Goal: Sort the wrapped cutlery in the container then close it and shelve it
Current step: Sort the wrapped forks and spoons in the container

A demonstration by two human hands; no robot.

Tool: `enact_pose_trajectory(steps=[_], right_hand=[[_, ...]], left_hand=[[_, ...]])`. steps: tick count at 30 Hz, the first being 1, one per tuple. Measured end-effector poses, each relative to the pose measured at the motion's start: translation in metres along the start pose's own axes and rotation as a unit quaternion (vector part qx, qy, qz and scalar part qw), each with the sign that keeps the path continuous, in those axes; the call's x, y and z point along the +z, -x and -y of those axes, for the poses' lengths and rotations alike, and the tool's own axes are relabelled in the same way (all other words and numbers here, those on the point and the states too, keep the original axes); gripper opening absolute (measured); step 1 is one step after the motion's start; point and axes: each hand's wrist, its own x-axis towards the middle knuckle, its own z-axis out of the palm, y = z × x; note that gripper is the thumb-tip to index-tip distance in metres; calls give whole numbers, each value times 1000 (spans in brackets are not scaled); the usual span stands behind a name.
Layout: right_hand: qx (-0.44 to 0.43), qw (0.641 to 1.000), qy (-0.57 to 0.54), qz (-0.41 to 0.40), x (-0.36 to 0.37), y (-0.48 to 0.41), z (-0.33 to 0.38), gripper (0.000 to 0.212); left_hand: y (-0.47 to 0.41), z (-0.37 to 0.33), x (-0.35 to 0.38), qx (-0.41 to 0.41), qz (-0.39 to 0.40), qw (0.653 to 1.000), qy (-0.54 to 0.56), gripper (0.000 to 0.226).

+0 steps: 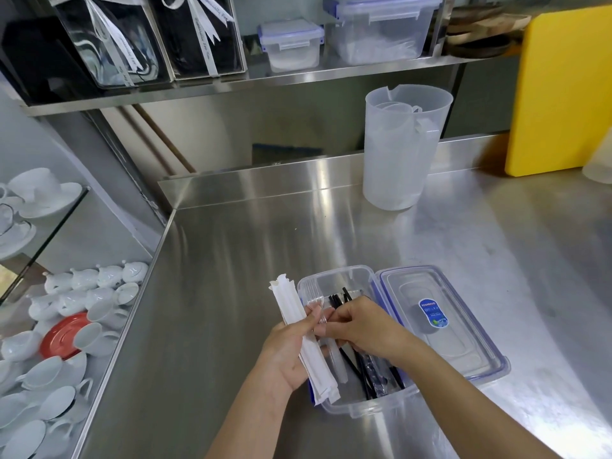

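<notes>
Left grip (291,346) holds a bundle of white paper-wrapped pieces (298,329) at its middle, beside the open container (357,409) on the table (231,253). Right grip (361,326) pinches what seems a clear wrapped fork (314,304). These are light, thin and slippery; hold them mid-length.

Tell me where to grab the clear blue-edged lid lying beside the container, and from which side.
Probably take the clear blue-edged lid by its long right rim, coming from the right. It lies flat on the steel counter, its left edge sits against the clear plastic container, and the right side is open.
</notes>
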Motion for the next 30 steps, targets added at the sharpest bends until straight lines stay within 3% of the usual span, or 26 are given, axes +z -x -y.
enact_pose_trajectory(steps=[5,8,11,14,17,20,24,26,30], right_hand=[[2,982,-31,-184,-31,-5,-21,21],[-7,964,107,-245,-47,-4,-34,15],[-27,933,277,-228,-42,-4,-45,15],[-37,875,449,-177,-12,-4,-44,8],[9,834,530,-152,13,-4,-39,26],[92,839,527,-102,27,-9,-47,39],[-3,889,453,-65,30,-12,-52,41],[-37,913,401,-63,27,-12,-53,31],[-5,938,333,-95,20,-15,-59,19]], left_hand=[[1,-3,-6,9,-19,999,42,15],[0,-4,-10,10,-24,998,61,11],[-2,-3,-7,6,-22,998,61,10],[-3,-2,-4,2,-20,998,60,10],[-1,-4,-4,4,-24,997,70,11],[0,-4,-6,5,-26,997,77,13],[-2,-6,-12,9,-26,996,87,14],[-3,-7,-12,12,-23,996,88,12],[-3,-8,-11,13,-15,996,90,11]])
